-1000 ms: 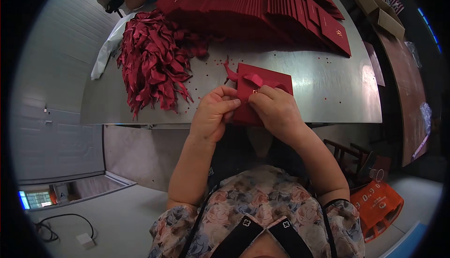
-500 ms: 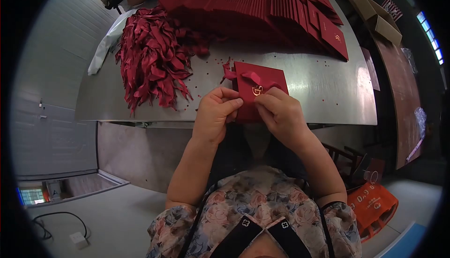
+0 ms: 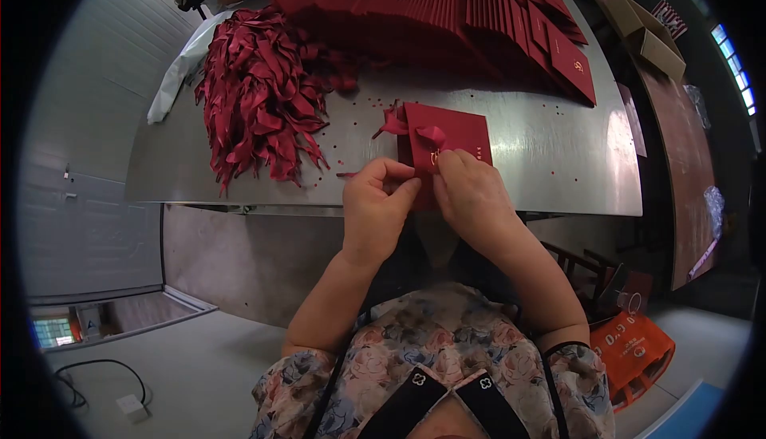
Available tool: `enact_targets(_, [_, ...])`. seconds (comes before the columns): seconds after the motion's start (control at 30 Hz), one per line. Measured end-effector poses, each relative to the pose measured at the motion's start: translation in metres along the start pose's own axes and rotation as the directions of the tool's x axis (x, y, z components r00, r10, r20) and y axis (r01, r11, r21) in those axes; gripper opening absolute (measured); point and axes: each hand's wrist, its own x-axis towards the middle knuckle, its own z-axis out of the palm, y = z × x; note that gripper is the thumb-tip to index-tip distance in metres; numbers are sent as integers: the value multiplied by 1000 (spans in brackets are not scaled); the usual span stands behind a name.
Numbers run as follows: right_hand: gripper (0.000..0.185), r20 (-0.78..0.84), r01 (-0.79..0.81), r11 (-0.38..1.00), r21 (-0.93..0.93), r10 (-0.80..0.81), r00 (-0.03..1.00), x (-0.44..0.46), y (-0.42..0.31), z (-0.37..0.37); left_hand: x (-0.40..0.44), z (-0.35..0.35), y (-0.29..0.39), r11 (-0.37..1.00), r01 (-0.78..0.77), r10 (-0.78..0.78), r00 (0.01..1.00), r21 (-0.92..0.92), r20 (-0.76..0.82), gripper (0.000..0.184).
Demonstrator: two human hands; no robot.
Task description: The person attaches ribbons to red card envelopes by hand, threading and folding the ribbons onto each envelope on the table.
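A flat, dark red rectangular folder-like piece (image 3: 459,124), apparently of card, was seen at the near middle of the brushed steel table (image 3: 558,160), with a loop of glossy red satin ribbon (image 3: 432,135) standing on its face. Its left edge, near the lower corner, was met by the thumb and forefinger of the left hand (image 3: 379,207), while the fingers of the right hand (image 3: 472,195) were bunched over its face beside the gold print (image 3: 435,159); whether card or ribbon was gripped by either could not be told. The piece was judged light and fairly stiff, easily creased if squeezed, and best held by its edges. The ribbon was judged soft, limp and slippery, better pinched firmly close to the card. Matching red ribbons (image 3: 259,96) were heaped at the left, and similar dark red pieces (image 3: 399,20) were ranged at the far side
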Motion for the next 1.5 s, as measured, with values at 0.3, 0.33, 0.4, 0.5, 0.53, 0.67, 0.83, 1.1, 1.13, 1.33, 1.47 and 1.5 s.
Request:
enact_targets(0.3, [9,-18,-47,993,109,49,999,-3,-1,1,11,-4,2,976,168,-166,986,-135,23,13])
enact_targets(0.33, [9,-16,-65,992,105,67,998,-4,0,3,14,-5,0,976,170,-168,986,-133,23,13])
enact_targets(0.4, [8,-13,-87,988,128,89,996,-5,1,5,18,-11,-5,967,223,-209,971,-124,115,13])
enact_targets(0.5, [8,-6,-122,980,157,124,992,-8,3,6,21,-13,-12,960,243,-222,964,-139,149,14])
enact_targets(0.53, [7,-1,-137,977,164,139,990,-9,4,6,22,-12,-13,959,245,-224,963,-140,150,14])
enact_targets(0.67, [7,22,-147,975,166,145,989,-11,4,1,22,-12,-16,879,327,-270,942,-347,201,14])
enact_targets(0.83, [8,-6,-56,989,140,57,998,-10,3,-1,22,-9,-15,838,376,-303,924,-397,235,13])
enact_targets(1.1, [4,44,52,997,56,-54,998,-7,4,-6,23,-13,-20,791,439,-326,892,-427,315,12])
enact_targets(1.13, [4,55,96,995,-1,-95,994,-7,5,-6,23,-13,-21,790,439,-325,892,-429,314,12])
enact_targets(1.33, [12,174,260,937,-234,-223,959,0,-7,-13,20,-5,-21,885,310,-246,945,-348,215,12])
enact_targets(1.47, [12,207,237,916,-324,-176,963,0,-13,-13,19,-2,-25,940,233,-200,968,-249,152,12])
enact_targets(1.5, [12,213,221,923,-314,-158,964,0,-13,-12,20,-2,-25,938,238,-205,967,-251,148,13])
